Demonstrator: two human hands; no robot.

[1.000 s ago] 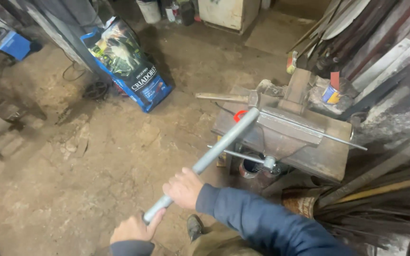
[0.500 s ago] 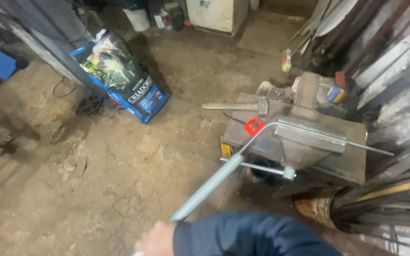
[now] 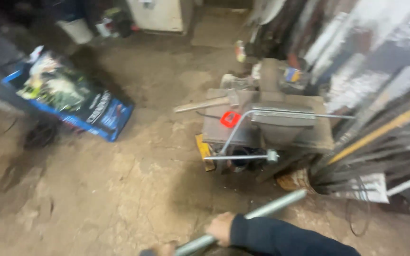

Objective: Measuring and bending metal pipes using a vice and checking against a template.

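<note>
A long grey metal pipe (image 3: 247,219) is clamped in the right hand (image 3: 220,228) at the bottom edge, above the dirt floor (image 3: 119,189). The left hand (image 3: 164,249) is barely seen; its grip cannot be told. A bent rod (image 3: 243,124) is held in the vise (image 3: 281,125) on the desk (image 3: 319,137).

At the bottom edge, the right hand (image 3: 220,228), in a dark blue sleeve, wraps around a grey metal pipe (image 3: 250,219) that slants up to the right, its far end free above the dirt floor (image 3: 119,189). The left hand (image 3: 166,249) is barely in view at the pipe's lower end, too cut off to read its hold. Beyond stands a bench vise (image 3: 276,125) clamping a thin bent rod (image 3: 243,124), beside a red object (image 3: 230,118). A blue printed bag (image 3: 72,99) lies at left.
</note>
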